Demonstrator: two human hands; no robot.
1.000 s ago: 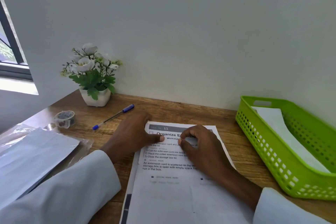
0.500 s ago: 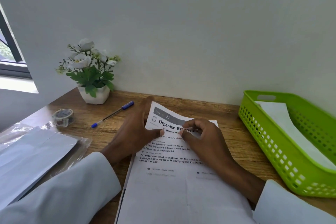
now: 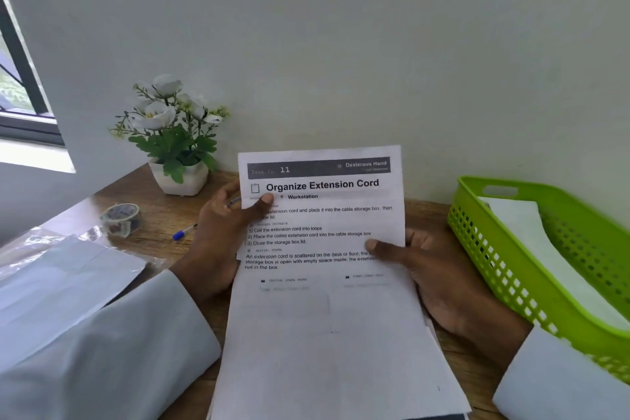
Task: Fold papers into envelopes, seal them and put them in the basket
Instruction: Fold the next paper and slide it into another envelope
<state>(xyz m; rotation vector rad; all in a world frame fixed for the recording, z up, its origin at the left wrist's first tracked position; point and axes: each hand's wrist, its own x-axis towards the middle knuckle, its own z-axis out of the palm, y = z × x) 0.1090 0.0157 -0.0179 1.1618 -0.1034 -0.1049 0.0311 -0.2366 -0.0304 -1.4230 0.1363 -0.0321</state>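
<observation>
The pen [image 3: 184, 233] is mostly hidden behind the left hand [image 3: 218, 235]; the sheet [image 3: 327, 283] and basket [image 3: 531, 283] run off-frame.

Soft daylight is coming in from the window [image 3: 20, 89] at the left, blowing out its sill to plain white. The wall [image 3: 375, 44] is shading from pale to greyish (evenly, without hard shadows). The paper [image 3: 324, 215] is reading sharp, its print legible. The basket [image 3: 545, 266] is smearing at the right edge, and the window frame is bending with wide-angle distortion. The plastic bag [image 3: 61, 269] is catching glare.
</observation>
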